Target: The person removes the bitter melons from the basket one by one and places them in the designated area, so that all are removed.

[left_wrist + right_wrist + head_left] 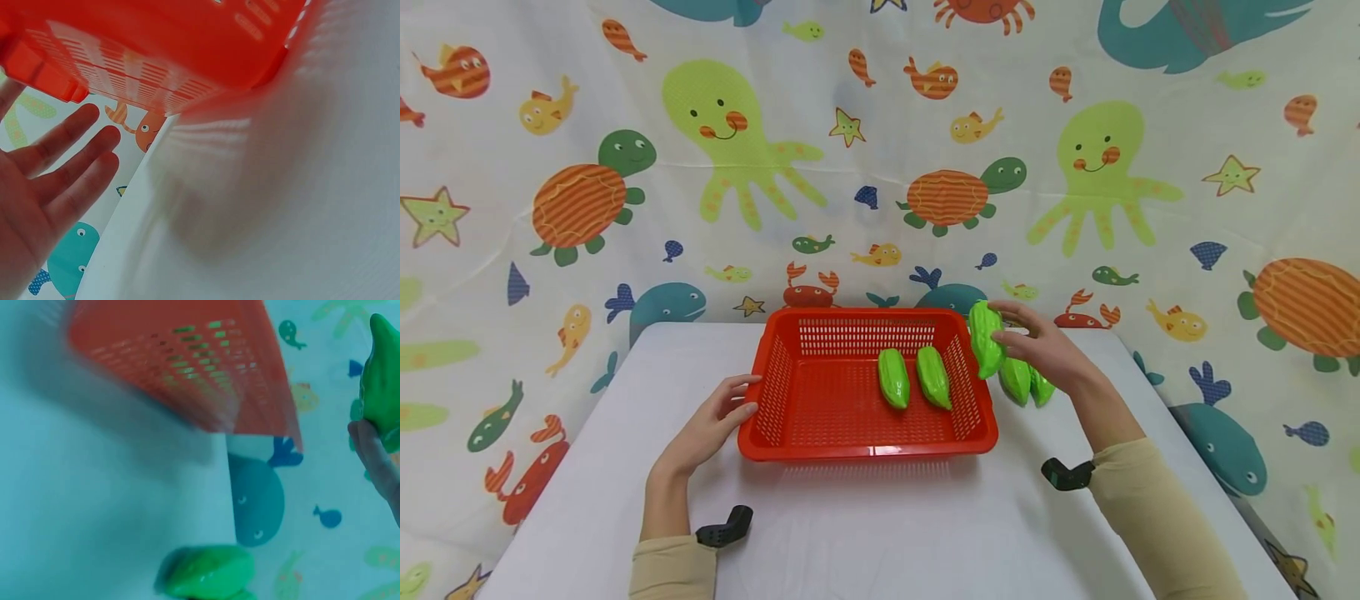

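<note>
My right hand point(1037, 343) pinches a shiny green bitter melon point(987, 337) between thumb and fingers, holding it upright above the right rim of the red plastic basket point(868, 454). In the right wrist view that bitter melon point(382, 381) shows at the right edge with a fingertip against it. Two more bitter melons, one left point(893, 379) and one right point(933, 377), lie inside the basket's right half. My left hand point(707, 427) rests at the basket's left rim; in the left wrist view its fingers point(75, 150) are straight and spread beside the basket wall.
On the white table point(880, 533), right of the basket, lie two further bitter melons, a nearer one point(1015, 382) and another point(1042, 388) partly behind it. A cloth curtain point(865, 183) printed with sea animals hangs along the back and sides of the table.
</note>
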Demonstrator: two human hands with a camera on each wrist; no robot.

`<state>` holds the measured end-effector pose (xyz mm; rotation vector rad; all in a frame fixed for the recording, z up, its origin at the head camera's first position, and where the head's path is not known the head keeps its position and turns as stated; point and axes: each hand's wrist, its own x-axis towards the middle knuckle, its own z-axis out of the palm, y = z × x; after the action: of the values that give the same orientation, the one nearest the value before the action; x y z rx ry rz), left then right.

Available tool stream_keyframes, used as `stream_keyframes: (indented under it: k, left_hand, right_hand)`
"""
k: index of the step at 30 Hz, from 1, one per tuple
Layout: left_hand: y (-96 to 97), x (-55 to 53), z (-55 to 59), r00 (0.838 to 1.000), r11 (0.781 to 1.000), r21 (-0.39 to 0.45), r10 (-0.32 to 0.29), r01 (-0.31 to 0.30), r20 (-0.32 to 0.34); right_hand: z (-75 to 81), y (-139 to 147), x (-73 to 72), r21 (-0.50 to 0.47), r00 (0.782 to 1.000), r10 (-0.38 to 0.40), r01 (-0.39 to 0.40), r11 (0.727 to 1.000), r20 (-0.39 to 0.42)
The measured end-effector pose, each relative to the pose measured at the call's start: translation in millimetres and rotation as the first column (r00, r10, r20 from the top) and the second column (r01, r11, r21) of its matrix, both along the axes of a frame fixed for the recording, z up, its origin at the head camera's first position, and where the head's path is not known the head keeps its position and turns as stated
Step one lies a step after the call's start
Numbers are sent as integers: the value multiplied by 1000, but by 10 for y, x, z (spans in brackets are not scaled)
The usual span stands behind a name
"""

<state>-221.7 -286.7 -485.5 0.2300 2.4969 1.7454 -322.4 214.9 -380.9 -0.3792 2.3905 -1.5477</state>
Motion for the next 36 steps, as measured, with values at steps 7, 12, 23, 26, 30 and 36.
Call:
stream_keyframes:
  k: [7,12,23,26,30,36]
  left_hand:
    - [4,-7,-9,1000,1000,-2,4,-4,-3]
    - [8,-7,-11,1000,1000,-8,9,-9,-1]
    - [-10,4,17,1000,1000,-22,17,-17,6]
    - [-11,0,18,1000,1000,-24,17,-17,6]
    - [-6,-6,10,1000,1000,-21,12,-12,11]
    - [-6,-12,1,1000,1000,-10,9,-8,12]
  right_hand:
    - [-114,332,74,30,998,-62,62,998,2]
    - [-199,575,82,9,996,-85,85,996,-9]
    - [-411,1011,4,-139,996,-88,86,987,-8]
    - [-489,1121,-12,-97,989,-145,143,985,-8]
    - [-591,1281,-28,1,978,-210,210,978,4]
    - [-729,1464,-55,76,964,-256,251,965,73]
